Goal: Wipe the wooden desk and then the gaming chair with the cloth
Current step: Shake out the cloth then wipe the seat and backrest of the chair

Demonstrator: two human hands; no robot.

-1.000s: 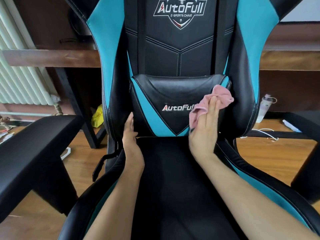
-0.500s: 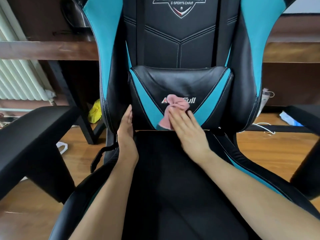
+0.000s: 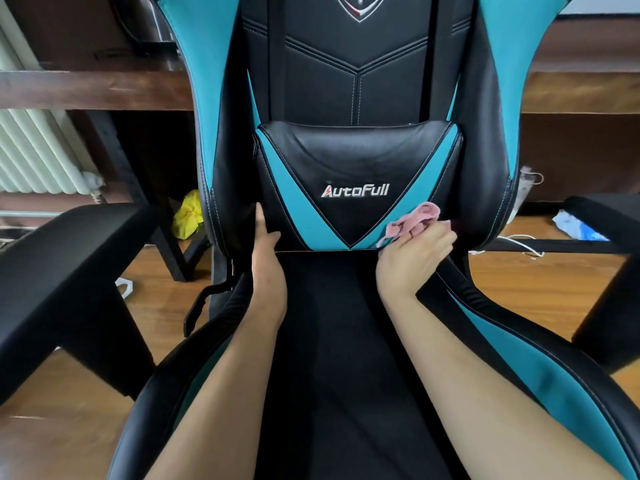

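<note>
Filling most of the view, the black and teal gaming chair (image 3: 356, 81), in smooth stitched leather-look upholstery, carries a padded black lumbar cushion (image 3: 353, 157) low on its backrest. The cushion has a teal V and the word AutoFull on it. Behind the cushion, showing to both sides, runs the long dark-brown wooden desk (image 3: 86, 90) with its thick slab edge. Left of the cushion and lower juts a broad, matte black armrest (image 3: 69, 258).

The left hand (image 3: 266, 268) lies at the cushion's lower left corner with straight fingers pointing up between cushion and side bolster, holding nothing. The right hand (image 3: 412, 258) sits at the cushion's lower right corner, knuckles up, fingers curled round the small crumpled pink cloth (image 3: 414, 220). The cloth bunches out above and left of those fingers, against the teal stripe at the cushion's lower right edge, just above the seat.
</note>
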